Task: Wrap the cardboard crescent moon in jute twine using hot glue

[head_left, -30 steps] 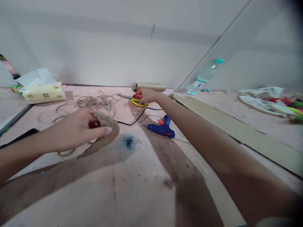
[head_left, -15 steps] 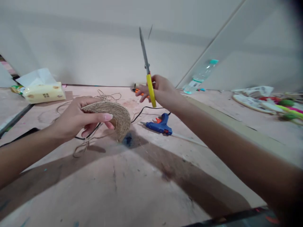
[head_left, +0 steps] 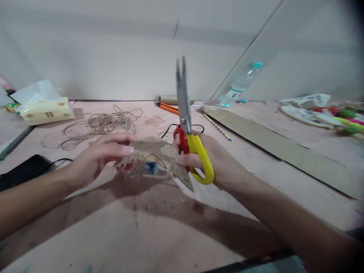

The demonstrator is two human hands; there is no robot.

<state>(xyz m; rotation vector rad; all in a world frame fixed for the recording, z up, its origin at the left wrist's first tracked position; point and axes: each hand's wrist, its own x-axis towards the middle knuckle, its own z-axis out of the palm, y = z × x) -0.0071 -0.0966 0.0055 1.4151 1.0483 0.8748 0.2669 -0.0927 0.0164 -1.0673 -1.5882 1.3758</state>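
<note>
My left hand (head_left: 95, 159) pinches the left end of a curved piece covered in rows of jute twine (head_left: 178, 165), held above the table. In my right hand (head_left: 210, 155) is a pair of scissors (head_left: 184, 106) with one yellow and one red handle. Its blades point up and stand slightly apart. My right fingers also touch the right part of the twine piece, which is a little blurred. A loop of loose twine (head_left: 157, 176) hangs below the piece. The glue gun is hidden behind my right hand and the piece.
A tangle of twine (head_left: 106, 123) lies behind my left hand. Orange pencils (head_left: 168, 108) and a cardboard tube (head_left: 170, 99) lie by the wall. Cardboard strip (head_left: 273, 148), water bottle (head_left: 241, 85) and colourful craft pieces (head_left: 341, 117) are right; tissue pack (head_left: 47, 110) and black object (head_left: 24, 170) left.
My right hand has come down and towards me with the scissors, reaching the twine piece. The scissors' blades have parted slightly. My left hand has lowered and turned the piece.
</note>
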